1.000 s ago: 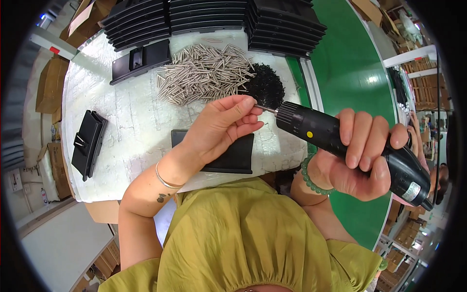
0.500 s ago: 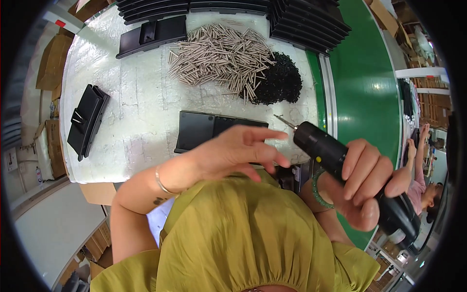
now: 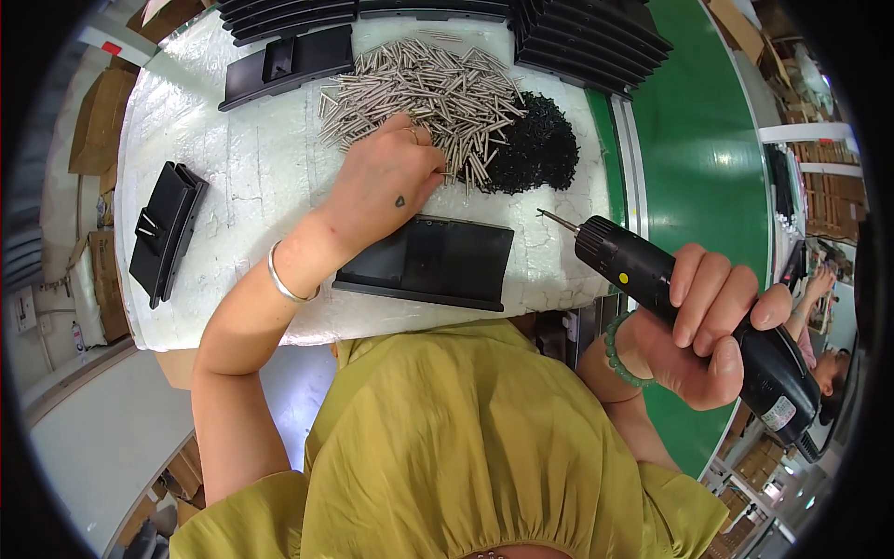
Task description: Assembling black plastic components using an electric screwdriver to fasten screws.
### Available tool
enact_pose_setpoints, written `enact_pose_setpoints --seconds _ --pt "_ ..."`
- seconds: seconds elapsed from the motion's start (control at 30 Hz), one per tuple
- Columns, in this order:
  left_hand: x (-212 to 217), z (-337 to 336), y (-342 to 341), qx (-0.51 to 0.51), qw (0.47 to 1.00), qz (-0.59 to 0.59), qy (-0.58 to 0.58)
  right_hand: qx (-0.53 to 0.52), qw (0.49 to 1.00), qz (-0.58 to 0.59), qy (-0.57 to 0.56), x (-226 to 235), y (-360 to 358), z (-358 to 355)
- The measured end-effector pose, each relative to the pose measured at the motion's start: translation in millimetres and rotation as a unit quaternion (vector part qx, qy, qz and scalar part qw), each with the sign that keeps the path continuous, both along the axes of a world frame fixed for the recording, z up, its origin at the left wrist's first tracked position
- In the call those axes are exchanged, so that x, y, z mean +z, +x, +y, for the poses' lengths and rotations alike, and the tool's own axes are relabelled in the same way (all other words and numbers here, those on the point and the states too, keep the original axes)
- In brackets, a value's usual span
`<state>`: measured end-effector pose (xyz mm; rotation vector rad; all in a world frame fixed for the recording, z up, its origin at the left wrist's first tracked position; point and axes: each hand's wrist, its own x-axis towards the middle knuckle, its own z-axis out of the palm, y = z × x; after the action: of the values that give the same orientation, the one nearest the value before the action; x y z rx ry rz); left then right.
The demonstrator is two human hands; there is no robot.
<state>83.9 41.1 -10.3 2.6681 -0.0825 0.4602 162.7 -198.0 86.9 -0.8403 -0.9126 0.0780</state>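
Observation:
My left hand [image 3: 384, 177] reaches over the near edge of a heap of silver metal pins [image 3: 438, 88], fingers curled together and pressed down at the heap. What lies between the fingertips is hidden. In my right hand [image 3: 712, 321] is a black electric screwdriver [image 3: 638, 265], its bit pointing left above the table's right side. A tiny dark piece, seemingly a screw [image 3: 541, 213], sits at the bit's tip. Below my left hand lies a black rectangular panel [image 3: 438, 265] with raised edges. Beside the pins is a mound of small black screws [image 3: 538, 149].
Stacked black panels [image 3: 591, 47] line the table's far side, with a single panel [image 3: 287, 67] at the far left. Another black piece [image 3: 168, 233] with pins on it rests at the left edge. A green surface [image 3: 703, 186] runs along the right; a person [image 3: 824, 284] is beyond it.
My left hand has moved from above the near panel, fingers spread, up to the pin heap, fingers now curled. The screwdriver has shifted slightly right and stays in my right hand.

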Motion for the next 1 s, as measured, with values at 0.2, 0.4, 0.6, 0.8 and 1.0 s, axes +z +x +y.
enact_pose_setpoints --seconds 0.2,0.4,0.6,0.8,1.0 --pt "22.3 -4.9 -30.7 0.031 0.996 -0.034 -0.073 0.042 0.999 -0.013 -0.025 1.9 -5.6 18.3" --pt "18.7 -17.5 -69.2 0.087 0.971 -0.007 -0.221 0.103 0.99 0.012 -0.098 -7.2 -19.0 43.9" --pt "11.5 -22.7 -75.5 0.102 0.959 -0.014 -0.264 0.177 0.98 -0.013 -0.09 -23.8 -15.2 63.4" --pt "8.1 -23.4 -74.4 0.099 0.962 -0.017 -0.255 0.17 0.981 -0.014 -0.094 -26.4 -17.8 70.1" --pt "4.5 -24.1 -74.1 0.115 0.956 -0.013 -0.27 0.178 0.98 -0.014 -0.091 -27.5 -17.6 72.9"
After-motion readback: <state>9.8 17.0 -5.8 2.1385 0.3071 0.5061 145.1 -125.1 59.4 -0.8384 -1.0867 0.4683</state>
